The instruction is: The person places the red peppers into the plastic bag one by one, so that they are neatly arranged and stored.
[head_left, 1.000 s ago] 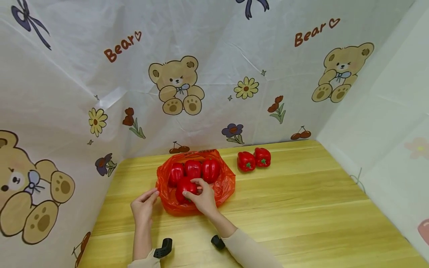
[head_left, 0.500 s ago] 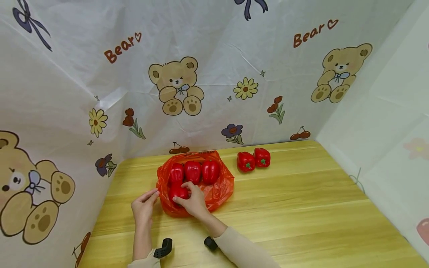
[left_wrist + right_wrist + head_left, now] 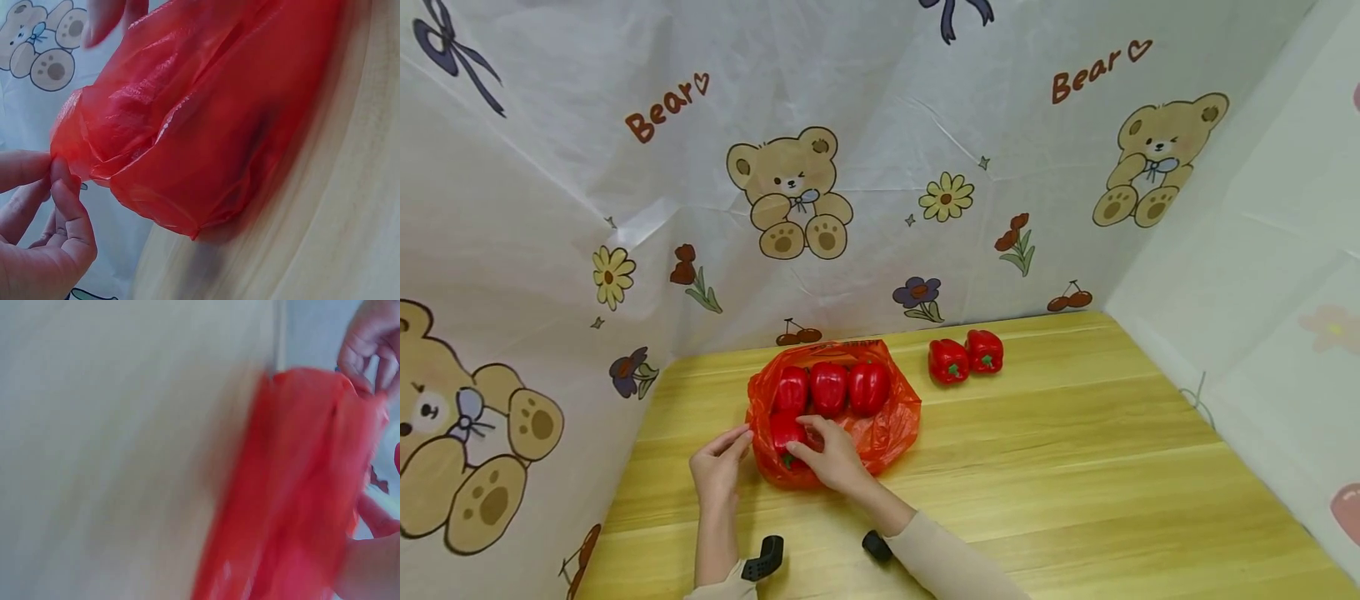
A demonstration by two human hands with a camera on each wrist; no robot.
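In the head view, the right hand [image 3: 833, 458] hides the right side of the near pepper [image 3: 784, 435] from us. We find the print [image 3: 860, 342] on the far rim of the bag [image 3: 891, 437] too small to read. The lower edge crops the sleeves [image 3: 955, 557], the left edge the left bear [image 3: 486, 450]. From the left wrist, the bag's wall hides the far peppers [image 3: 829, 389]. From the right wrist, we see bag and table [image 3: 1075, 433] blurred, and the left hand [image 3: 718, 471] cut off.
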